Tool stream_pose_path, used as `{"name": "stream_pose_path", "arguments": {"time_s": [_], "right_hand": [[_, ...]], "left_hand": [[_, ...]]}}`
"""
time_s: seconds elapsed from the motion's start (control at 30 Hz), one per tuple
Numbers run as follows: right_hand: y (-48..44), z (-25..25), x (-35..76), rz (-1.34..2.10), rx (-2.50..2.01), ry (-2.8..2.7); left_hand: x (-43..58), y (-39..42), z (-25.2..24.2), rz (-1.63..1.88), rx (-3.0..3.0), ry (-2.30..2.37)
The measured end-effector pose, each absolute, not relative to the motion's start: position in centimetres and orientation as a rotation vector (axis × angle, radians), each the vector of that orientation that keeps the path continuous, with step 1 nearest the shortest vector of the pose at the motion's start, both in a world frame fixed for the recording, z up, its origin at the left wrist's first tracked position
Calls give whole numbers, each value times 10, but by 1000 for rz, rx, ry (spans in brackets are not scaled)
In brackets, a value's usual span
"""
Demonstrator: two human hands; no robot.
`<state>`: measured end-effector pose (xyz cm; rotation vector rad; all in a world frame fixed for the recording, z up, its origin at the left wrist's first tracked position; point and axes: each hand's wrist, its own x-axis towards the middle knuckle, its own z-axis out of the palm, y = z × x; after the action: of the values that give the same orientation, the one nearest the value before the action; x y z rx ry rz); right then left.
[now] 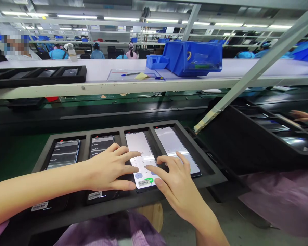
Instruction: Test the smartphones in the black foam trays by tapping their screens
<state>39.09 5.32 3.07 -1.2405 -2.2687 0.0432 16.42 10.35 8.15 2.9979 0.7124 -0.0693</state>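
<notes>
A black foam tray [174, 123] in front of me holds several smartphones, each in its own slot. The third smartphone from the left [136, 141] is lit with a white dial pad. Over its keys my left hand [113, 167] spreads its fingers, and my right hand [176, 182] reaches its index finger to the same keypad from the right. Neither hand grips anything. The rightmost smartphone [166, 136] also shows a dial pad, partly covered by my right hand. The two left smartphones, the outer one [64, 153] and the inner one [102, 140], display dark test menus; my left arm crosses them.
A white shelf [102, 89] runs across beyond the tray, bearing blue bins [192, 58], a pen [130, 74] and another black phone tray [53, 80]. A slanted metal post [236, 90] stands right. Beside it are a tilted black tray [233, 136] and another person's hand [304, 116].
</notes>
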Motion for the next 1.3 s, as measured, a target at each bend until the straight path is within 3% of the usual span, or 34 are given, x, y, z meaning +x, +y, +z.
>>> {"name": "stream_pose_path", "arguments": {"time_s": [0.2, 0.73, 0.97, 1.3], "right_hand": [[49, 24, 412, -77, -1290, -2186], [47, 27, 403, 4, -1288, -2177], [46, 24, 444, -246, -1279, -1940], [46, 21, 486, -323, -1378, -1745]], "left_hand": [[165, 101, 85, -82, 2982, 716], [167, 97, 82, -65, 2977, 627], [169, 100, 93, -29, 2947, 668], [175, 103, 97, -105, 2929, 665]]}}
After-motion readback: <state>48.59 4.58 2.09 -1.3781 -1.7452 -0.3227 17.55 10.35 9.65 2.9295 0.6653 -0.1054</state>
